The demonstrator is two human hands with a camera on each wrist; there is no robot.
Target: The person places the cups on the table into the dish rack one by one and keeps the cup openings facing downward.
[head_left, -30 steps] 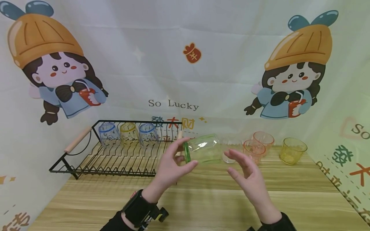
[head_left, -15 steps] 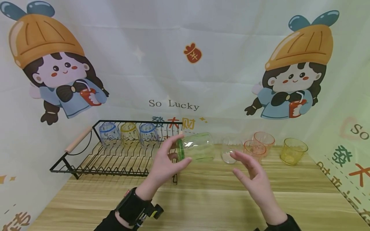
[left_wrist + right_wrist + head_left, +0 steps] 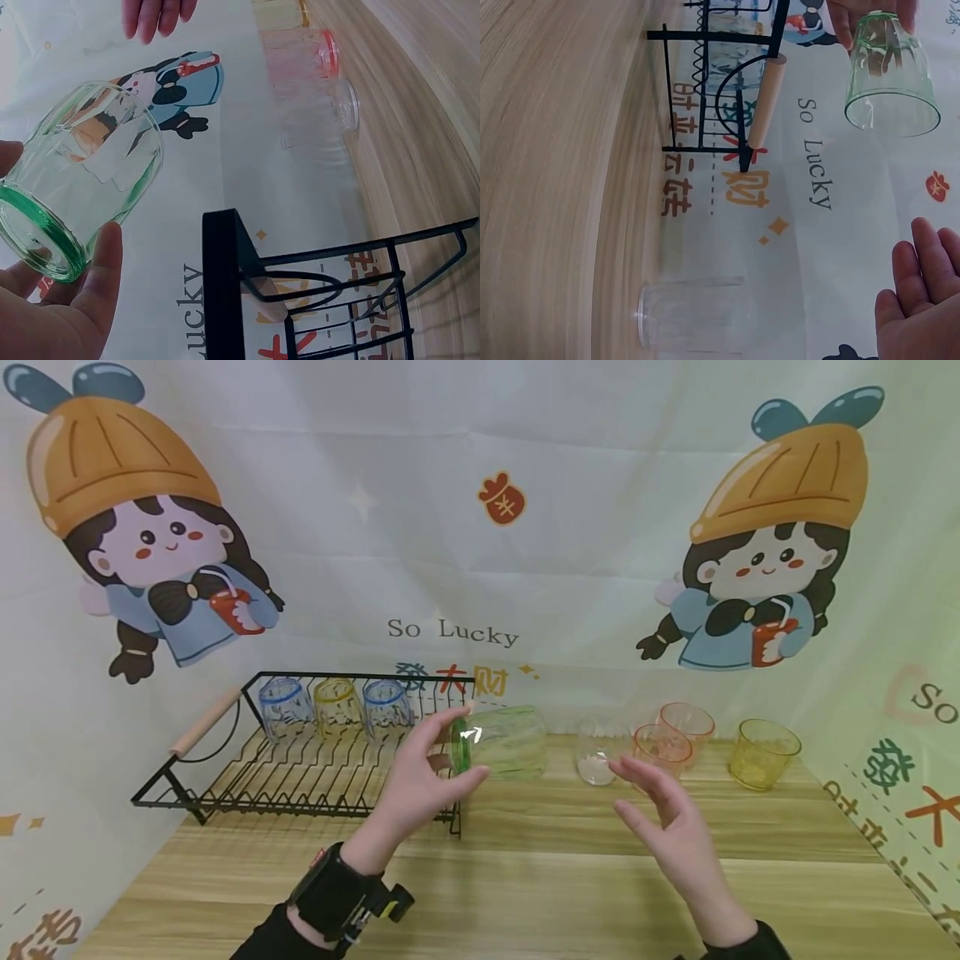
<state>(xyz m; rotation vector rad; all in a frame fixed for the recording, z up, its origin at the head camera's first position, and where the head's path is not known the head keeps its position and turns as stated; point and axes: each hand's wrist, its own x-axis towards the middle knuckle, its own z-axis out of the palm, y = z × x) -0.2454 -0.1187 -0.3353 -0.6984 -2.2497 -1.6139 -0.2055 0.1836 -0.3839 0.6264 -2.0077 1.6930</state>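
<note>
My left hand (image 3: 420,781) grips a green-tinted drinking glass (image 3: 506,743) around its thick base, with thumb and fingers on opposite sides. The glass lies on its side in the air, its mouth facing right, near the right end of the black dish rack (image 3: 300,812). In the left wrist view, the green base (image 3: 49,229) sits between the fingers. My right hand (image 3: 671,827) holds nothing; its fingers are extended and slightly bent, apart from the green glass. Behind its fingertips, a clear glass (image 3: 596,756) stands on the table.
In the rack, two blue-rimmed glasses (image 3: 285,714) and a yellow one (image 3: 337,714) stand upside down along the back. Two red-rimmed glasses (image 3: 663,747) and a yellow glass (image 3: 763,756) stand upright at the back right of the wooden table (image 3: 540,893). A printed cloth hangs behind.
My left hand has carried the green glass leftward towards the rack. My right hand has drawn away to the right, widening the gap between it and the glass.
</note>
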